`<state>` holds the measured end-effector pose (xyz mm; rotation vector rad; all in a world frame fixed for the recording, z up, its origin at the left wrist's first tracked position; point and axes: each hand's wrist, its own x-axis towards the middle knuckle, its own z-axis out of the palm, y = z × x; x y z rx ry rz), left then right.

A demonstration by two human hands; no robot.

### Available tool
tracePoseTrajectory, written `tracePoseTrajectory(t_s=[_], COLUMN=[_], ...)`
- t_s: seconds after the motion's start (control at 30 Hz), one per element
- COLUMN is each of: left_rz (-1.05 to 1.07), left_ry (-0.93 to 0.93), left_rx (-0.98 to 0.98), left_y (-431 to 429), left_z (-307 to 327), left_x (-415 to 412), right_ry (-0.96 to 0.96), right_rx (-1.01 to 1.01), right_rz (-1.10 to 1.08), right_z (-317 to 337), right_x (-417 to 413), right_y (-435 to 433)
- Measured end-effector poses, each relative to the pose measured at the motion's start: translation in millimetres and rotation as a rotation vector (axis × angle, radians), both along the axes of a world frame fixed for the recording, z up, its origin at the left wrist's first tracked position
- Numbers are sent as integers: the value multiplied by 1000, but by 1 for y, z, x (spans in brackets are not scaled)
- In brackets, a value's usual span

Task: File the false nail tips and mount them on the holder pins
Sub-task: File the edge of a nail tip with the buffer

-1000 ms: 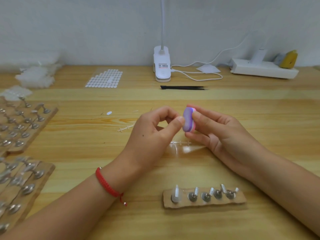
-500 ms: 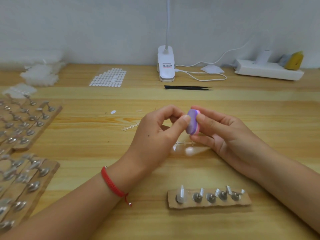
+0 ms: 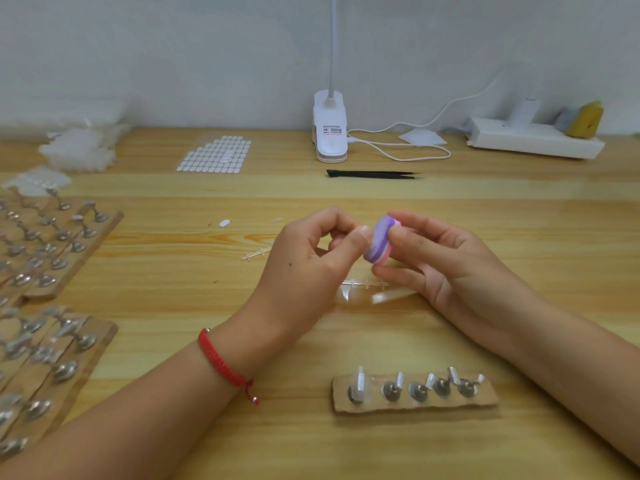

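Observation:
My right hand [image 3: 446, 268] grips a small purple and pink filing block [image 3: 381, 243] above the table's middle. My left hand [image 3: 308, 268] has thumb and fingers pinched together right against the block's left face; the nail tip between them is hidden. A clear nail-tip sprue [image 3: 367, 284] lies on the table below the hands. Near the front edge sits a cardboard holder strip [image 3: 415, 405] with several metal pins, some carrying clear tips.
Wooden boards [image 3: 52, 258] full of pins fill the left side. At the back lie a sheet of adhesive tabs [image 3: 216, 154], a lamp clip base [image 3: 330, 128] with its cable, black tweezers [image 3: 374, 174], a white power strip [image 3: 533, 142] and a heap of clear tips [image 3: 78, 152].
Both hands stay together at the block with only slight rubbing shifts. The view has drifted a little, so the table contents sit somewhat lower in the frame.

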<state>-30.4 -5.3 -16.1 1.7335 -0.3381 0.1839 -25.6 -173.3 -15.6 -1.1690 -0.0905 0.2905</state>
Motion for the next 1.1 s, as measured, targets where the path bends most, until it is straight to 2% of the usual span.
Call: tracePoseTrajectory(t_s=[0.1,0.27,0.37,0.53,0.67,0.8,0.93,1.03,1.1], left_rz=[20,-2,29,11,41,12,19,13,28], left_ry=[7,53,59,62,56,61,51,66,61], left_rx=[-10,-26,-45,-21,-25,-23,-28,-33,-40], left_y=[1,1,3,1,1,0,1,1,1], left_z=[0,-1,-2,0,1,0,1,0,1], left_x=[1,2,3,1,2,0,1,1,1], right_ry=[-7,24,-11,43,11,76,24,48,19], right_rx=[-60,21,-43,72,-33,123,13,77,-8], right_rz=[84,10,63,-19,74,-33,44,-15,42], right_z=[0,0,-1,1,1,0,0,0,1], right_x=[-1,1,0,1,-1,3,1,2,1], right_y=[1,-1,1,-1,2,-1,1,-1,-1])
